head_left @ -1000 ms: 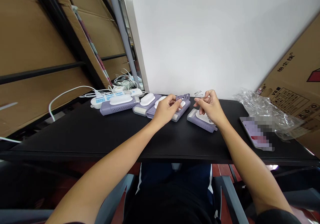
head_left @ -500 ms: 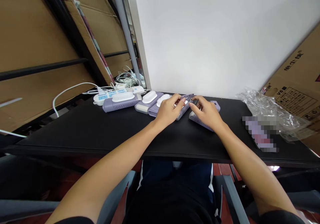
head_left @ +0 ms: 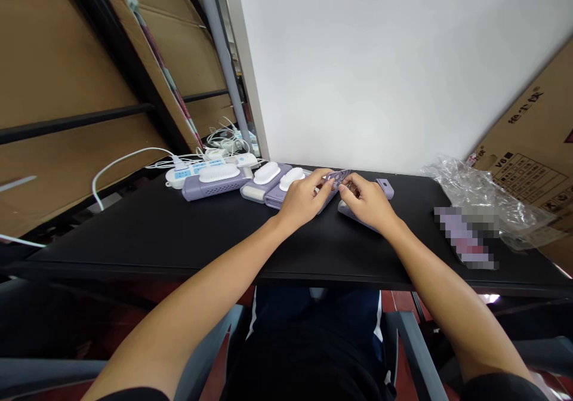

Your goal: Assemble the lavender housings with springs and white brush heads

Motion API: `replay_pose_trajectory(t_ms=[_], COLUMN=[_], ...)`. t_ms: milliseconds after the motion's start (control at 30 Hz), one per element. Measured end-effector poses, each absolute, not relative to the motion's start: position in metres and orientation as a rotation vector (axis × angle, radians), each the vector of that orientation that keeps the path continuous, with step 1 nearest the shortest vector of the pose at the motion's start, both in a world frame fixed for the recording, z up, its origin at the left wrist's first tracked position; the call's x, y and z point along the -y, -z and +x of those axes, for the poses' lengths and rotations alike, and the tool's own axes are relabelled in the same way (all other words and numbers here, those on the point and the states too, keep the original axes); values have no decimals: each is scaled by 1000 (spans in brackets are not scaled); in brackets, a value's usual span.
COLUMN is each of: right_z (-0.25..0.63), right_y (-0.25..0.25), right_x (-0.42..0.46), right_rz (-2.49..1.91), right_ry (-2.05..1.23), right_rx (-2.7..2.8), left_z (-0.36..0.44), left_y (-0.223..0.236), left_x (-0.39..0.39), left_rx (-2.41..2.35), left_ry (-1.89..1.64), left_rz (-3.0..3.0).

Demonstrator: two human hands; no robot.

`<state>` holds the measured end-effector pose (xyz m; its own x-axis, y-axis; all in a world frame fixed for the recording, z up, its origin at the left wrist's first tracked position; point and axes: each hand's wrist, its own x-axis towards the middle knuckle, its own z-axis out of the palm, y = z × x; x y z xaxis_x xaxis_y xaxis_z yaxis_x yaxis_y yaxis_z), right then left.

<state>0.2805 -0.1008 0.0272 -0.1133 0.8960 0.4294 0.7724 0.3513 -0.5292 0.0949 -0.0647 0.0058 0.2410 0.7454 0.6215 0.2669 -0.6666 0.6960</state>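
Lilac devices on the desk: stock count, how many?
4: first device by the power strip, second device beside it, third device under the left hand, fourth device under the right hand. Hands may hide more.

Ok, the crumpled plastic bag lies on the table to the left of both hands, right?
No, the side is wrong: the head view shows the crumpled plastic bag on the black table to the right of the left hand and the right hand.
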Motion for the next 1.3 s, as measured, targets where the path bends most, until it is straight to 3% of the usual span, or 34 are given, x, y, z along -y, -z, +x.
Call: replay_pose_trajectory(t_ms=[1300], right_z=[285], right_y=[-28], right_x=[100], right_rz=[-1369], right_ry=[-282], right_rx=[1910], left_z=[93], left_y=[2], left_x=[60], left_rx=[-903], left_ry=[-1527], left_rz=[2389])
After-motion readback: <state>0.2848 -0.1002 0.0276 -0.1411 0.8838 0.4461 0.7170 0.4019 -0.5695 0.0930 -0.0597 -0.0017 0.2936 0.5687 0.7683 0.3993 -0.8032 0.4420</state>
